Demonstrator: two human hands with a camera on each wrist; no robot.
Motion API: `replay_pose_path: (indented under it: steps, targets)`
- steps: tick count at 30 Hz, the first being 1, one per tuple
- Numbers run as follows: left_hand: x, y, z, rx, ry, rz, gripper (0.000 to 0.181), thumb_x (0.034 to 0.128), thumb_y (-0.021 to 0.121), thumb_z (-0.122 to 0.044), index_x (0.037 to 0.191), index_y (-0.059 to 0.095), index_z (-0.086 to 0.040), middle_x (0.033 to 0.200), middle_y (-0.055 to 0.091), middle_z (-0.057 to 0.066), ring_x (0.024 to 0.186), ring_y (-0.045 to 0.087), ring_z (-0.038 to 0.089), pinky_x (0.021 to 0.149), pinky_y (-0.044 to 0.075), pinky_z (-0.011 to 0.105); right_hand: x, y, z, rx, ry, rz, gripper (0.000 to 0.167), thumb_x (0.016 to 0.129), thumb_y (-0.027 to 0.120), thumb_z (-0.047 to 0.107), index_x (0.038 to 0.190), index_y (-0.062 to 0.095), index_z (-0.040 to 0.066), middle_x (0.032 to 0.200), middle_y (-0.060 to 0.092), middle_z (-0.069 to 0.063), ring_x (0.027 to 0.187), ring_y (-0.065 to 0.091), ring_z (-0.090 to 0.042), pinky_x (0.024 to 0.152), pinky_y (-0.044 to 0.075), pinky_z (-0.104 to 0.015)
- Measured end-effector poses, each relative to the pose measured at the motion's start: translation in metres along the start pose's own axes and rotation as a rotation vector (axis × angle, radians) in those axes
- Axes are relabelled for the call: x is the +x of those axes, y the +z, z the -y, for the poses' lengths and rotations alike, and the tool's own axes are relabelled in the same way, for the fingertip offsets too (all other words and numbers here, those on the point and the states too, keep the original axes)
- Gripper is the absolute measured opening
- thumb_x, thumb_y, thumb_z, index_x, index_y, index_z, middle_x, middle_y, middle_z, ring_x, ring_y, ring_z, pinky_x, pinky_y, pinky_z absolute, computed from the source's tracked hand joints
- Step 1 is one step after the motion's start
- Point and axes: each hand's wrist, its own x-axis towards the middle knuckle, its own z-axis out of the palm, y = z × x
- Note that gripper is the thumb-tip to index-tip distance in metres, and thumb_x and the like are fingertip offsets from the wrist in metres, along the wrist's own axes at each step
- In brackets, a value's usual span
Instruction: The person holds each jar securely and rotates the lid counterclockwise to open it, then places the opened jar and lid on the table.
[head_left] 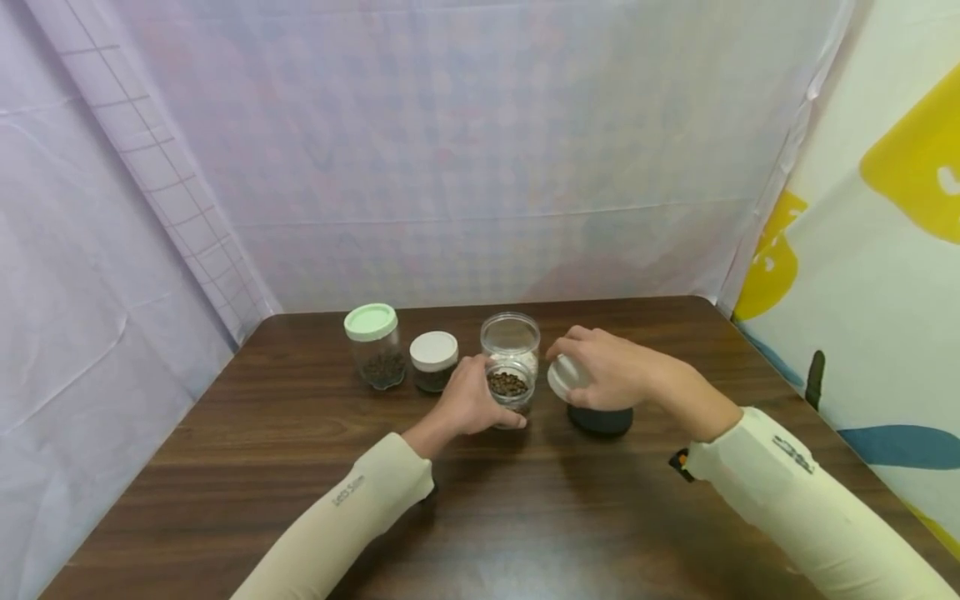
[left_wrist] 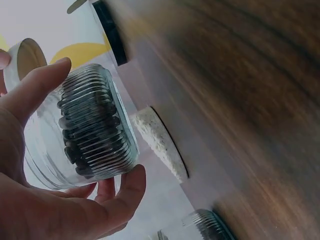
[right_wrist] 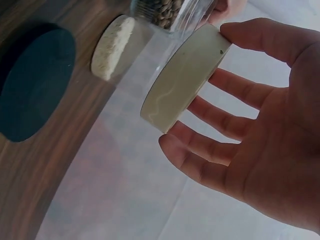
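L hand (head_left: 471, 400) grips bean jar (left_wrist: 102, 115) round its side: prob. rigid, slick, breakable; best held round ribbed wall. R hand (head_left: 607, 367) pinches white lid (right_wrist: 182, 82) by rim, prob. light, stiff. Past L hand, 2nd jar (head_left: 510, 333).

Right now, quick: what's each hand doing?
Left hand: holding the open bean jar.
Right hand: holding a white lid by its edge.

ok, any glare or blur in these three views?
Head: soft sheen on the near table; left wrist: wood grain smeared toward the upper right, ribs on the held jar crisper; right wrist: wavy pale reflection on the held lid.
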Motion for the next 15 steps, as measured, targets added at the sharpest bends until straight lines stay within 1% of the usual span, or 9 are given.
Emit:
replay_pose_path:
  steps: [6, 12, 15]
  targets:
    - [0.0024, 0.0005, 0.0, 0.024, -0.018, 0.005, 0.098, 0.0566, 0.1, -0.032, 0.137, 0.054, -0.001, 0.124, 0.057, 0.015, 0.116, 0.055, 0.03, 0.104, 0.047, 0.046, -0.0021, 0.0051, -0.0072, 0.005, 0.041, 0.021, 0.05, 0.087, 0.072, 0.025, 0.135, 0.058, 0.015, 0.129, 0.056, -0.014, 0.099, 0.058, -0.028, 0.072, 0.052, -0.037]
    - [0.0058, 0.0034, 0.0035, 0.037, -0.019, 0.005, 0.098, 0.0554, 0.101, -0.032, 0.135, 0.055, 0.0, 0.121, 0.058, 0.016, 0.113, 0.055, 0.029, 0.103, 0.048, 0.045, -0.0021, 0.0095, -0.0095, 0.013, 0.046, 0.042, 0.051, 0.087, 0.072, 0.025, 0.134, 0.058, 0.015, 0.129, 0.056, -0.014, 0.099, 0.058, -0.027, 0.071, 0.051, -0.037]
    - [0.0078, 0.0043, 0.0046, 0.044, -0.035, 0.005, 0.1, 0.0551, 0.101, -0.032, 0.136, 0.054, 0.001, 0.122, 0.058, 0.017, 0.115, 0.055, 0.03, 0.104, 0.047, 0.045, -0.0019, 0.0099, -0.009, 0.015, 0.04, 0.047, 0.051, 0.087, 0.072, 0.024, 0.134, 0.058, 0.014, 0.128, 0.057, -0.014, 0.098, 0.058, -0.026, 0.071, 0.051, -0.036]
